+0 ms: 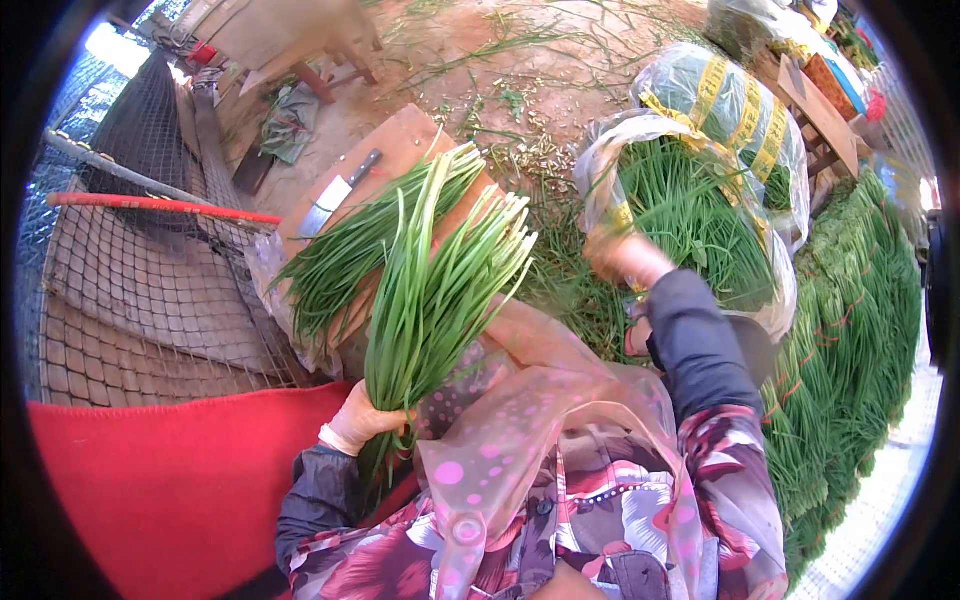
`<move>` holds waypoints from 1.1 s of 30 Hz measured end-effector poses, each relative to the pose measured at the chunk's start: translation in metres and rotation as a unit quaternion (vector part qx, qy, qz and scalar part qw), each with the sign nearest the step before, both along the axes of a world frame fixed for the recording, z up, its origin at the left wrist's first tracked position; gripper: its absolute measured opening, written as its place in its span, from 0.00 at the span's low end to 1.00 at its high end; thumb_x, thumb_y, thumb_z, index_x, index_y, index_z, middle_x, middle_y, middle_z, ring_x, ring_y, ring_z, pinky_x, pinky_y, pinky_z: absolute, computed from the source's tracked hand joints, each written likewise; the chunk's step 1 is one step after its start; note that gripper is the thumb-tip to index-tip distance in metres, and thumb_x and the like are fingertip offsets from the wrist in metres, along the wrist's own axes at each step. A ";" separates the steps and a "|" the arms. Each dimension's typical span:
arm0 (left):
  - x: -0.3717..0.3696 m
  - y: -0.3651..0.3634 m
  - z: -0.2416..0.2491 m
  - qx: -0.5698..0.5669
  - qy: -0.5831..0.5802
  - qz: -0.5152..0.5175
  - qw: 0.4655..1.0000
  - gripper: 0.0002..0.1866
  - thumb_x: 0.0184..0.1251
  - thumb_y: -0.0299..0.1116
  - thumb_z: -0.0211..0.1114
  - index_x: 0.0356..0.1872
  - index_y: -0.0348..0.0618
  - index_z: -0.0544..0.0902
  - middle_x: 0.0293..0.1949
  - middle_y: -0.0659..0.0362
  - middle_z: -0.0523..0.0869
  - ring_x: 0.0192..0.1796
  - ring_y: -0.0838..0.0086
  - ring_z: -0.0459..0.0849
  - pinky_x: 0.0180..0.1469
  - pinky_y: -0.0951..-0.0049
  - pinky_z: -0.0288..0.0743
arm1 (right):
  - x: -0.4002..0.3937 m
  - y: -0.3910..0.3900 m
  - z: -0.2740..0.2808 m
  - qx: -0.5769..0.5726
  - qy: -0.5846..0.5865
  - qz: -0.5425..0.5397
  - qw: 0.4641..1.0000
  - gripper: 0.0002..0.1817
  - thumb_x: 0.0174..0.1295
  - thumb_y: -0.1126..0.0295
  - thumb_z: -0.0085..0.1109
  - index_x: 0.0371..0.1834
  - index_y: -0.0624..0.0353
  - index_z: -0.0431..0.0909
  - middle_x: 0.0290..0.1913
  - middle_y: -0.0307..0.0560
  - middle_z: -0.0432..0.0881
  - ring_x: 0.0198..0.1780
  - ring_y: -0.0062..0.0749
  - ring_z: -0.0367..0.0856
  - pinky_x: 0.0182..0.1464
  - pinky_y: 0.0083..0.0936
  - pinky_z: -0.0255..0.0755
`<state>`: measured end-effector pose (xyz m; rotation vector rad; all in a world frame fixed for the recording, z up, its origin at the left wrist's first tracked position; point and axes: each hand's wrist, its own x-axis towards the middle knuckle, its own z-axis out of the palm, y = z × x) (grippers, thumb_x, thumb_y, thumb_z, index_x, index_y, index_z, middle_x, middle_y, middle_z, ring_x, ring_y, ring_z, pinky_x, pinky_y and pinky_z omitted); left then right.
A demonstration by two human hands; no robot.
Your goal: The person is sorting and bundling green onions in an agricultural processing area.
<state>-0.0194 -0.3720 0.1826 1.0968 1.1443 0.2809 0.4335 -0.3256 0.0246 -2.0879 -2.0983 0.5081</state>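
My left hand (368, 418), in a pale glove, is closed around the leafy end of a bunch of garlic chives (425, 290). The bunch's pale cut ends fan out up and away from me. Behind it, more chives (340, 270) lie on a wooden board (405, 130), next to a knife (335, 200) with a dark handle. My right hand (618, 255) is at the near left edge of a clear plastic bag (780, 290) filled with chives (680, 205). Motion smears its fingers, so their grip cannot be made out.
Tied bundles of chives (850, 350) are stacked along my right side. Red cloth (180, 480) lies at my left, below wire netting (150, 310) and a red pole (170, 206). Trimmed scraps (535, 160) litter the ground, and a wooden stool (335, 75) stands at the back.
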 end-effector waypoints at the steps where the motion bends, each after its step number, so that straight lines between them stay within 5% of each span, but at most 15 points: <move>1: -0.002 0.003 -0.012 0.002 -0.002 -0.001 1.000 0.17 0.51 0.23 0.70 0.44 0.36 0.80 0.30 0.62 0.84 0.27 0.76 0.81 0.30 0.75 0.76 | -0.010 0.006 0.033 -0.222 0.076 -0.091 0.968 0.47 0.54 0.51 0.66 0.73 0.61 0.55 0.64 0.56 0.72 0.60 0.41 0.77 0.55 0.27 0.72; 2: -0.005 0.002 -0.031 0.130 0.012 -0.018 0.991 0.19 0.51 0.25 0.69 0.47 0.37 0.79 0.32 0.59 0.86 0.29 0.72 0.84 0.33 0.73 0.77 | -0.020 0.006 0.058 -0.225 0.075 -0.090 0.967 0.47 0.54 0.51 0.66 0.73 0.61 0.55 0.64 0.56 0.72 0.60 0.41 0.77 0.55 0.27 0.72; 3: -0.009 0.001 -0.039 0.253 0.028 -0.042 0.966 0.21 0.52 0.26 0.69 0.50 0.38 0.79 0.34 0.57 0.87 0.32 0.67 0.86 0.36 0.70 0.78 | -0.031 0.002 0.077 -0.205 0.396 -0.154 0.882 0.48 0.54 0.51 0.66 0.73 0.62 0.54 0.64 0.55 0.72 0.58 0.41 0.77 0.55 0.27 0.72; 4: -0.005 -0.001 -0.029 0.248 0.029 -0.048 0.967 0.21 0.52 0.26 0.69 0.50 0.38 0.79 0.34 0.57 0.87 0.32 0.67 0.86 0.36 0.70 0.78 | -0.043 -0.002 0.093 -0.158 0.670 -0.202 0.696 0.49 0.54 0.51 0.67 0.73 0.64 0.53 0.65 0.55 0.71 0.57 0.40 0.78 0.54 0.27 0.72; 8: 0.025 0.005 0.003 0.401 0.272 -0.123 0.866 0.37 0.49 0.30 0.71 0.65 0.49 0.71 0.38 0.46 0.85 0.40 0.52 0.85 0.39 0.63 0.78 | -0.090 0.018 0.097 0.026 0.546 -0.099 0.832 0.31 0.56 0.70 0.67 0.63 0.66 0.68 0.52 0.46 0.80 0.47 0.24 0.78 0.49 0.21 0.72; 10: 0.034 0.001 0.012 0.421 0.341 -0.122 0.832 0.42 0.47 0.30 0.71 0.69 0.50 0.66 0.37 0.46 0.85 0.38 0.53 0.85 0.38 0.62 0.78 | -0.087 0.030 0.088 -0.069 0.639 -0.211 0.736 0.19 0.57 0.70 0.65 0.51 0.67 0.77 0.41 0.44 0.83 0.41 0.24 0.79 0.47 0.22 0.73; 11: 0.032 -0.002 0.009 0.440 0.349 -0.129 0.817 0.45 0.47 0.29 0.71 0.71 0.49 0.62 0.36 0.47 0.85 0.34 0.53 0.85 0.35 0.63 0.78 | -0.078 0.027 0.086 0.003 0.532 -0.246 0.810 0.14 0.60 0.67 0.64 0.43 0.66 0.79 0.33 0.43 0.84 0.35 0.24 0.80 0.42 0.23 0.74; 14: 0.016 -0.011 -0.007 0.474 0.387 -0.126 0.781 0.46 0.48 0.30 0.71 0.73 0.47 0.59 0.27 0.47 0.84 0.27 0.54 0.84 0.30 0.62 0.76 | -0.002 0.027 0.029 0.019 0.654 -0.306 0.692 0.14 0.62 0.65 0.60 0.44 0.65 0.78 0.31 0.44 0.83 0.25 0.24 0.78 0.26 0.21 0.72; 17: 0.011 -0.013 -0.025 0.515 0.417 -0.139 0.736 0.48 0.46 0.29 0.71 0.73 0.43 0.58 0.27 0.50 0.82 0.25 0.56 0.81 0.29 0.62 0.74 | -0.051 -0.001 0.076 -0.066 0.604 -0.176 0.775 0.17 0.61 0.67 0.61 0.50 0.66 0.77 0.33 0.45 0.83 0.29 0.26 0.81 0.27 0.24 0.75; 18: 0.012 -0.015 -0.024 0.512 0.418 -0.138 0.738 0.48 0.46 0.29 0.71 0.73 0.43 0.58 0.27 0.50 0.82 0.25 0.56 0.81 0.29 0.62 0.74 | -0.067 -0.005 0.064 -0.107 0.659 -0.142 0.731 0.17 0.59 0.68 0.61 0.50 0.66 0.78 0.32 0.44 0.83 0.26 0.26 0.80 0.28 0.24 0.75; 21: 0.013 -0.014 -0.020 0.544 0.448 -0.193 0.683 0.47 0.40 0.25 0.66 0.70 0.37 0.61 0.25 0.57 0.75 0.27 0.63 0.78 0.28 0.64 0.70 | -0.022 0.001 0.034 -0.039 0.634 -0.315 0.705 0.15 0.63 0.64 0.58 0.44 0.65 0.81 0.28 0.41 0.81 0.24 0.23 0.76 0.28 0.21 0.74; 24: 0.011 -0.018 -0.025 0.537 0.487 -0.235 0.647 0.46 0.41 0.24 0.64 0.70 0.37 0.61 0.27 0.56 0.75 0.27 0.63 0.78 0.29 0.65 0.70 | -0.006 0.010 0.090 -0.041 0.548 -0.285 0.785 0.17 0.60 0.60 0.61 0.41 0.66 0.83 0.35 0.45 0.85 0.29 0.25 0.80 0.37 0.27 0.76; 26: 0.014 -0.017 -0.027 0.539 0.489 -0.238 0.644 0.46 0.41 0.23 0.64 0.71 0.38 0.61 0.27 0.56 0.75 0.28 0.64 0.78 0.29 0.65 0.70 | -0.035 0.010 0.131 -0.083 0.219 -0.069 0.970 0.21 0.55 0.52 0.66 0.38 0.59 0.86 0.43 0.50 0.86 0.42 0.36 0.85 0.50 0.27 0.76; 29: 0.018 -0.020 -0.026 0.548 0.489 -0.226 0.641 0.45 0.45 0.27 0.67 0.71 0.40 0.62 0.27 0.56 0.74 0.26 0.61 0.77 0.28 0.61 0.70 | -0.081 0.011 0.090 0.028 0.090 0.118 0.989 0.23 0.49 0.45 0.65 0.29 0.56 0.87 0.33 0.44 0.85 0.43 0.41 0.81 0.49 0.38 0.72; 33: 0.022 -0.027 -0.014 0.449 0.391 -0.182 0.783 0.51 0.47 0.32 0.70 0.74 0.40 0.51 0.36 0.51 0.78 0.36 0.54 0.81 0.40 0.60 0.75 | -0.115 -0.005 0.039 0.093 0.150 0.164 0.971 0.09 0.52 0.62 0.64 0.35 0.48 0.87 0.34 0.42 0.85 0.45 0.39 0.81 0.55 0.35 0.69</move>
